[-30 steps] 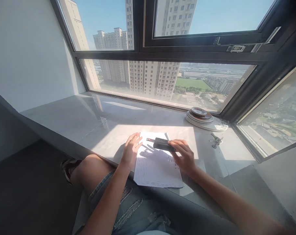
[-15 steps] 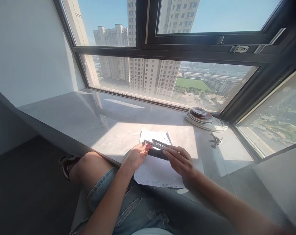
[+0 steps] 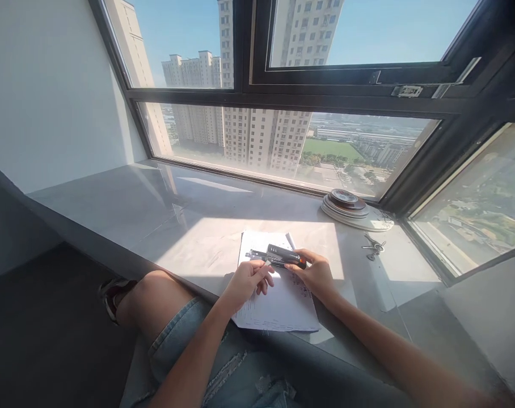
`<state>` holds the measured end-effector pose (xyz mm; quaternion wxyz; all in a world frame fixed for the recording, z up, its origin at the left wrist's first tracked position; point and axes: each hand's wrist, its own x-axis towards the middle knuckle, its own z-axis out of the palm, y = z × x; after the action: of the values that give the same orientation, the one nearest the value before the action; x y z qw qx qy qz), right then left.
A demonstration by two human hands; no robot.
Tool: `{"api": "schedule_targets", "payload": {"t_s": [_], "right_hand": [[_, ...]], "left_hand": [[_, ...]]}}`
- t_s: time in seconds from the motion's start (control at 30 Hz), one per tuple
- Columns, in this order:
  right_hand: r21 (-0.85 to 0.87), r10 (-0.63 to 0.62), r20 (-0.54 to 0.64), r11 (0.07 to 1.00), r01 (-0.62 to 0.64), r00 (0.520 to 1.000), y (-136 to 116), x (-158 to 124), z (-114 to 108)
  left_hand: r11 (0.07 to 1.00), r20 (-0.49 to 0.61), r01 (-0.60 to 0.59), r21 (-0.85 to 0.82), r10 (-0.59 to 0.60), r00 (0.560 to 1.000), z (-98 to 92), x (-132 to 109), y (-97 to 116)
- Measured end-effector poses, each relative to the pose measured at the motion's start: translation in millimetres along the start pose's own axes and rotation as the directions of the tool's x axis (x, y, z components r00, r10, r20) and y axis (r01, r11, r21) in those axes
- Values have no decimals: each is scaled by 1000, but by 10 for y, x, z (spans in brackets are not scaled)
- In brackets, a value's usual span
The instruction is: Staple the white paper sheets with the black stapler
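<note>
Sunlit ledge (image 3: 206, 241) | your right hand (image 3: 319, 277) grips the black stapler (image 3: 285, 253), long axis left-right | your left hand (image 3: 245, 286), nearer its protruding rail (image 3: 257, 254), seemingly pinches a small pale piece (image 3: 268, 263)

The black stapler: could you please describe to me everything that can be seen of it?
The black stapler has a long, dark casing that looks like plastic, with a slender metal-looking piece sticking out from its left end. A small reddish-orange patch shows at its right end. It lies roughly sideways in the view, over the upper part of the papers. The right hand grips its right end; whether the left hand touches it is unclear.
</note>
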<state>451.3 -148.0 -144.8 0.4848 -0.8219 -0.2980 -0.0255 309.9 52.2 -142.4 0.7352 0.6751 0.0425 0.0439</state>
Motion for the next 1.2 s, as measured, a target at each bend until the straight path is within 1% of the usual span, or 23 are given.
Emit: {"api": "schedule_targets", "payload": {"t_s": [0.03, 0.1, 0.13, 0.17, 0.2, 0.27, 0.33, 0.37, 0.4, 0.43, 0.5, 0.63, 0.7, 0.8, 0.83, 0.87, 0.9, 0.97, 1.03, 1.07, 1.13, 1.17, 1.2], "right_hand": [[-14, -42, -2, 999, 42, 999, -14, 2, -1], [-53, -185, -58, 982, 182, 981, -53, -4, -26], [-70, -284, -83, 958, 278, 955, -73, -14, -46], [-72, -394, -86, 918, 389, 915, -91, -30, -66], [-56, -508, -58, 861, 505, 859, -106, -51, -83], [19, -704, 74, 709, 705, 706, -127, -98, -100], [79, -810, 216, 570, 818, 545, -146, -137, -95], [86, -828, 264, 532, 843, 495, -157, -148, -88], [85, -830, 292, 517, 852, 475, -168, -153, -81], [85, -827, 301, 519, 850, 475, -180, -153, -77], [102, -814, 293, 548, 830, 502, -200, -143, -75], [85, -811, 244, 564, 821, 532, -207, -127, -80], [68, -817, 235, 555, 829, 527, -195, -124, -62], [77, -839, 232, 520, 851, 492, -174, -101, -17], [70, -848, 204, 511, 857, 489, -163, -82, -9], [51, -851, 157, 514, 856, 502, -147, -52, -13], [21, -840, 98, 538, 842, 534, -121, -11, -30], [-75, -762, -13, 646, 759, 647, -21, 106, -112], [-199, -616, -98, 781, 592, 781, 162, 258, -246], [-259, -533, -130, 832, 491, 836, 283, 339, -322], [-358, -347, -145, 891, 278, 927, 556, 490, -464], [-400, -240, -125, 900, 173, 963, 689, 553, -521], [-423, -145, -124, 903, 80, 982, 810, 604, -565]], "left_hand": [[999, 24, -4, 43, 3, 1000, 19, -7, 10], [993, 52, -5, 115, 0, 999, 40, -21, 29], [990, 63, -8, 143, -1, 998, 43, -29, 42], [985, 76, -14, 171, 1, 997, 42, -39, 58], [979, 91, -29, 202, 11, 996, 38, -51, 75], [960, 147, -87, 266, 48, 988, 27, -72, 109], [935, 214, -152, 321, 85, 973, 16, -85, 129], [925, 238, -172, 340, 93, 967, 12, -87, 133], [918, 250, -181, 352, 94, 964, 10, -87, 133], [916, 254, -181, 359, 91, 963, 9, -86, 132], [916, 246, -173, 362, 85, 966, 12, -84, 134], [913, 270, -176, 367, 77, 960, 28, -90, 181], [902, 280, -185, 389, 76, 957, 32, -90, 202], [888, 270, -187, 421, 74, 960, 36, -82, 179], [892, 261, -175, 416, 68, 963, 40, -84, 160], [905, 249, -157, 396, 59, 967, 47, -92, 144], [923, 224, -135, 361, 54, 973, 54, -106, 137], [956, 142, -105, 275, 68, 987, 56, -146, 176], [960, 40, -140, 244, 134, 990, 4, -164, 309], [946, -11, -176, 272, 186, 982, -55, -141, 403], [889, -120, -230, 395, 298, 947, -248, 11, 597], [844, -187, -221, 489, 349, 918, -378, 147, 673], [800, -262, -184, 571, 390, 883, -523, 317, 722]]}}
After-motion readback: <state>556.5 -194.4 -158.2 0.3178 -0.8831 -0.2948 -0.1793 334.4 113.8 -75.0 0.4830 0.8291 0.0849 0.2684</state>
